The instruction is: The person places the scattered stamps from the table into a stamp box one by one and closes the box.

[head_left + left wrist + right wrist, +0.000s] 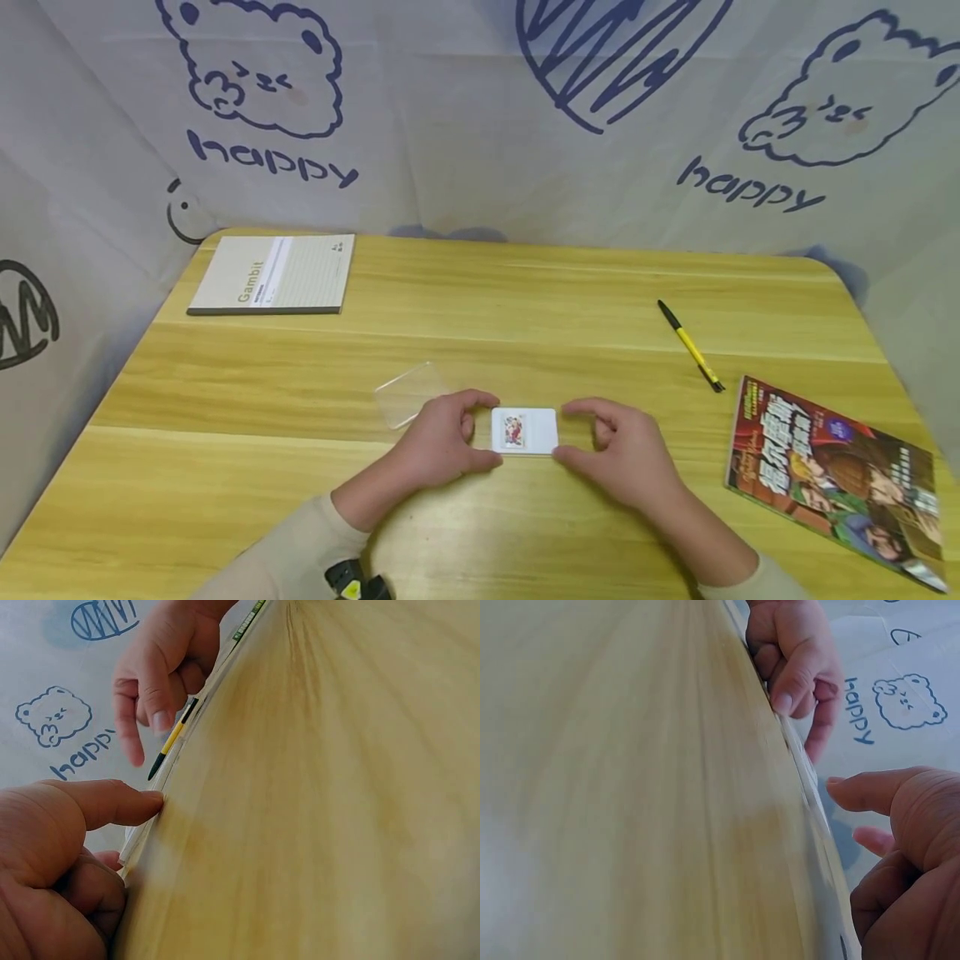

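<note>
A small white rectangular card-like piece (542, 431) with a coloured picture on its left half lies flat on the wooden table. My left hand (442, 437) pinches its left end, the index finger at the far corner and the thumb at the near one. At the right end, my right hand (626, 450) is spread around the piece with thumb and index finger apart. In the right wrist view, the right thumb (855, 789) stands off the table. Behind my left hand lies a thin clear plastic sheet or cover (408, 398).
A Gambit notebook (300, 275) lies at the table's far left. To the right are a yellow and black pen (688, 342) and a comic-style magazine (840, 483). A white cloth with drawn bears (465, 125) hangs behind the table (480, 317).
</note>
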Tool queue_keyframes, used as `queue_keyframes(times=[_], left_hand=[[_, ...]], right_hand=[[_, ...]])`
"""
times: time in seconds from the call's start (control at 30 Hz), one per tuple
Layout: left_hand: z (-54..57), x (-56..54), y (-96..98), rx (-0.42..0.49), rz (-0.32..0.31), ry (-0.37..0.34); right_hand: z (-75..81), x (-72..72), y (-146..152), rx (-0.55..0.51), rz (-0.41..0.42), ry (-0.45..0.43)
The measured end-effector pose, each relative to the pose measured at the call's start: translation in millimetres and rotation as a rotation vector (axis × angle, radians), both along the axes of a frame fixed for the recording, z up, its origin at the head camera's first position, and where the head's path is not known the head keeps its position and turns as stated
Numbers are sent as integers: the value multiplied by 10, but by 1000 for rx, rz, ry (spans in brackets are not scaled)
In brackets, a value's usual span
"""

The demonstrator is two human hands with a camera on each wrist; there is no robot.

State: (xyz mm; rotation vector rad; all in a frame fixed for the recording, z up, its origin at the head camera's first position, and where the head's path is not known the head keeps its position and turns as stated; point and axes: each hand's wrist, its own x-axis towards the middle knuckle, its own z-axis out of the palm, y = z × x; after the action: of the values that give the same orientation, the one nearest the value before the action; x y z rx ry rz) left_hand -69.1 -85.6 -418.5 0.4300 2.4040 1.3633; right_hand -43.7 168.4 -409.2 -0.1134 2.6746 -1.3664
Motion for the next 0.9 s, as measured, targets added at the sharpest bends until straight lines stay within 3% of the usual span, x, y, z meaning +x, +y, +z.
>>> queue_keyframes(times=[0.33, 0.63, 0.9], left_hand=[[-13, 5, 1, 10, 0, -1], [5, 5, 6, 21, -2, -5], [-2, 3, 5, 22, 0, -10]], right_hand=[[20, 112, 282, 62, -45, 28], [65, 202, 469, 267, -124, 22], [48, 197, 535, 315, -138, 16]])
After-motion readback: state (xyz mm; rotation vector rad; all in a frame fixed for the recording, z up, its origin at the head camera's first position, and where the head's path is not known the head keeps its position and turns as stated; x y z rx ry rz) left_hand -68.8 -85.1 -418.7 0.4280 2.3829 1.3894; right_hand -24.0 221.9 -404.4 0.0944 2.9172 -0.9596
